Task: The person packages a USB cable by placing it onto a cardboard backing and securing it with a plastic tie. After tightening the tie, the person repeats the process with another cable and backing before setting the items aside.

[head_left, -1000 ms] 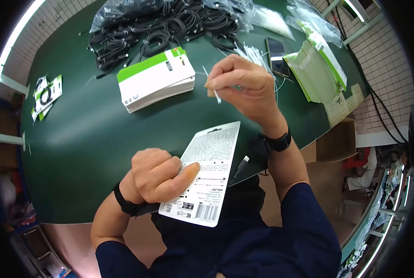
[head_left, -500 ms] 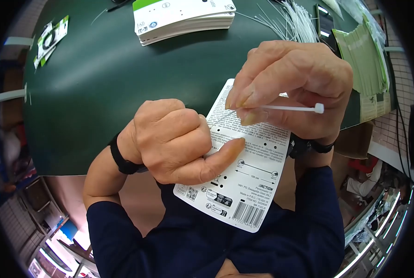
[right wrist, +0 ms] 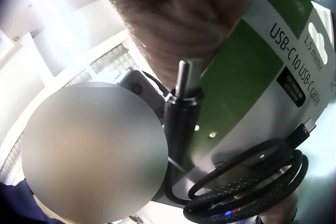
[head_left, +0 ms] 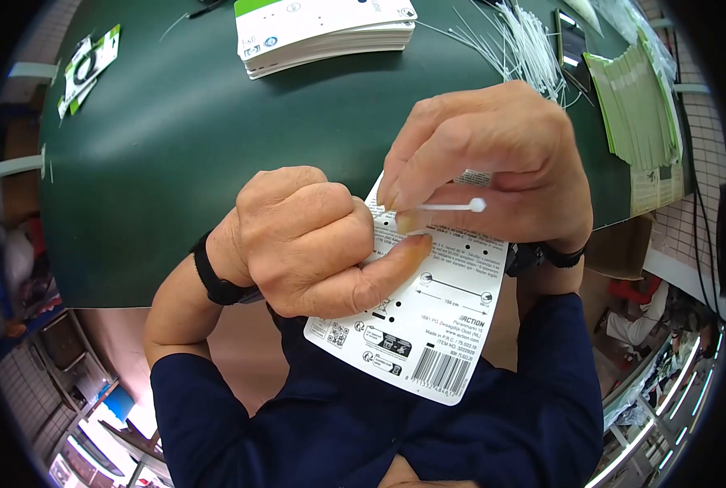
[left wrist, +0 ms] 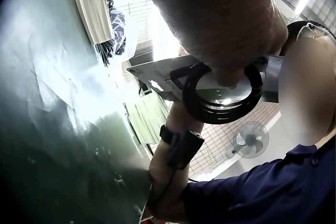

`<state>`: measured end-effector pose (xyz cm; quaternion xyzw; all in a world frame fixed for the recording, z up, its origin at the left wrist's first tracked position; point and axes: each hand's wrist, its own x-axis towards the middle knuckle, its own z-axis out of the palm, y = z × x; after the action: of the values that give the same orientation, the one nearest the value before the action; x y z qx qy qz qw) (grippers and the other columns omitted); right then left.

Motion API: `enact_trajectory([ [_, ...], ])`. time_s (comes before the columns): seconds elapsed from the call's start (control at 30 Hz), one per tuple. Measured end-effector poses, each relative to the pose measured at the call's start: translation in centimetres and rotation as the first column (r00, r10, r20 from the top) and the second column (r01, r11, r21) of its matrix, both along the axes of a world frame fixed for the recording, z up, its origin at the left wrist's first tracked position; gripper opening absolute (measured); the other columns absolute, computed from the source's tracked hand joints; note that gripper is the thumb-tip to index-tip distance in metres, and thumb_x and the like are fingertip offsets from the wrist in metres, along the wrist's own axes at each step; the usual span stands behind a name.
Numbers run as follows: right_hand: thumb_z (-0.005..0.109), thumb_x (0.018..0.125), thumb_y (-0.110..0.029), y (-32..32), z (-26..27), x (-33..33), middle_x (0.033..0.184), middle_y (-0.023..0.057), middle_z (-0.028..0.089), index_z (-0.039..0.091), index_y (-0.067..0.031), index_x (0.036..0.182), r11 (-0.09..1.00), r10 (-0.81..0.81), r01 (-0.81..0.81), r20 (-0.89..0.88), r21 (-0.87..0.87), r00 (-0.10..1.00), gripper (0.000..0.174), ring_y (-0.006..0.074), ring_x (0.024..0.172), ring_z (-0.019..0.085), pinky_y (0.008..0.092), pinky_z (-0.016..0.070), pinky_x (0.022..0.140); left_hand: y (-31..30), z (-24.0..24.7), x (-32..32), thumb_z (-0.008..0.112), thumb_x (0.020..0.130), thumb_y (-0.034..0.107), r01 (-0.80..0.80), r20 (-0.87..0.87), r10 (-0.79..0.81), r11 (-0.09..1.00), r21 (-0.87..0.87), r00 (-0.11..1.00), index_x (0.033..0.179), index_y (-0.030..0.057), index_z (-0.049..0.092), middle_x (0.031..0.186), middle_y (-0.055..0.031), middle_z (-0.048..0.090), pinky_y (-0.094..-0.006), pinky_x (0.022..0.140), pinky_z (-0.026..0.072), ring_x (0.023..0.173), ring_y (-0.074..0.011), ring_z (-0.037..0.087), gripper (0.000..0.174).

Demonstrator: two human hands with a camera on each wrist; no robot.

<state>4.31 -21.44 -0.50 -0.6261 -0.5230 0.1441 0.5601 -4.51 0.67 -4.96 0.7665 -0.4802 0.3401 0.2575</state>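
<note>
My left hand (head_left: 302, 244) grips a white printed packaging card (head_left: 452, 325), its thumb lying across the barcode side. A black coiled USB-C cable (right wrist: 231, 195) lies against the card's green-and-white front, held under the left fingers. In the left wrist view, the coil (left wrist: 226, 115) hangs below that hand. Between thumb and fingertips, my right hand (head_left: 501, 146) pinches a white cable tie (head_left: 452, 207), its square head pointing right. The tie's thin end runs toward small holes in the card beside the left knuckles, where the fingers hide it.
A stack of cards (head_left: 330, 45) sits at the back of the green table (head_left: 160, 187). Loose cable ties (head_left: 530, 53), a phone (head_left: 573, 49) and a fanned pile of green-edged cards (head_left: 635, 106) lie back right. Carded cables (head_left: 91, 69) lie far left.
My right hand has brought the cable tie from above the table down to the card, then farther left. More of the tie is now hidden by the fingers. The head view has tilted down.
</note>
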Motion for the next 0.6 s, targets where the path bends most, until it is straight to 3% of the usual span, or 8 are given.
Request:
enact_trajectory([
  [0.07,0.083,0.074,0.007,0.0,0.0,0.0,0.085,0.0104,0.075,0.076,-0.0025,0.087,0.993,0.054,-0.057,-0.028,-0.108,0.998,0.017,0.0173,0.073,0.072,0.0268,0.0551,0.062,-0.2,-0.1,0.0,0.082,0.073,0.023,-0.008,0.000,0.008,1.000,-0.012,1.000,0.110,0.0112,0.074,0.069,0.0052,0.047,-0.0238,0.046,0.0305,0.056,-0.0074,0.046,0.040],
  [0.3,0.083,0.074,0.005,0.0,-0.6,0.4,0.085,0.0057,0.073,0.076,-0.0038,0.086,0.993,0.057,-0.064,-0.063,-0.102,0.996,0.017,0.0142,0.072,0.070,0.0247,0.0520,0.061,-0.6,0.0,0.2,0.082,0.070,0.020,-0.029,-0.025,0.027,0.997,-0.076,0.999,0.108,0.0102,0.075,0.074,0.0023,0.059,-0.0246,0.048,0.0386,0.061,-0.0106,0.057,0.040],
  [0.4,0.083,0.076,0.005,-0.1,-0.2,0.5,0.086,0.0051,0.073,0.075,-0.0036,0.089,0.995,0.015,-0.023,-0.080,-0.094,0.997,0.017,0.0131,0.073,0.069,0.0239,0.0509,0.061,-0.4,0.1,0.0,0.085,0.061,0.024,-0.014,-0.099,0.005,0.997,-0.082,0.995,0.103,0.0082,0.077,0.088,-0.0055,0.068,-0.0287,0.058,0.0488,0.070,-0.0190,0.065,0.045],
  [0.5,0.081,0.081,0.005,-0.3,0.4,0.5,0.091,0.0054,0.074,0.075,-0.0037,0.095,0.991,-0.049,0.037,-0.096,-0.126,0.994,0.018,0.0120,0.075,0.068,0.0233,0.0498,0.061,0.1,0.6,0.5,0.086,0.069,0.023,0.006,-0.151,-0.017,0.997,-0.073,0.988,0.107,0.0068,0.075,0.090,-0.0037,0.068,-0.0298,0.057,0.0488,0.071,-0.0176,0.064,0.042],
  [0.57,0.080,0.085,0.004,-0.2,0.2,0.4,0.096,0.0072,0.074,0.072,-0.0036,0.104,0.921,-0.332,0.366,-0.224,0.135,0.916,0.022,0.0111,0.075,0.067,0.0236,0.0496,0.061,0.1,1.0,0.8,0.087,0.073,0.022,0.012,-0.168,-0.022,0.998,-0.060,0.986,0.108,0.0061,0.073,0.090,-0.0028,0.067,-0.0304,0.057,0.0488,0.072,-0.0169,0.064,0.041],
  [0.6,0.079,0.087,0.003,-0.1,0.0,0.5,0.098,0.0081,0.074,0.071,-0.0036,0.108,0.821,-0.436,0.516,-0.313,0.246,0.844,0.023,0.0106,0.076,0.066,0.0238,0.0494,0.061,0.0,1.0,0.9,0.086,0.076,0.020,-0.061,-0.259,0.010,0.980,-0.189,0.966,0.109,0.0061,0.073,0.090,-0.0024,0.067,-0.0296,0.056,0.0481,0.071,-0.0155,0.063,0.038],
])
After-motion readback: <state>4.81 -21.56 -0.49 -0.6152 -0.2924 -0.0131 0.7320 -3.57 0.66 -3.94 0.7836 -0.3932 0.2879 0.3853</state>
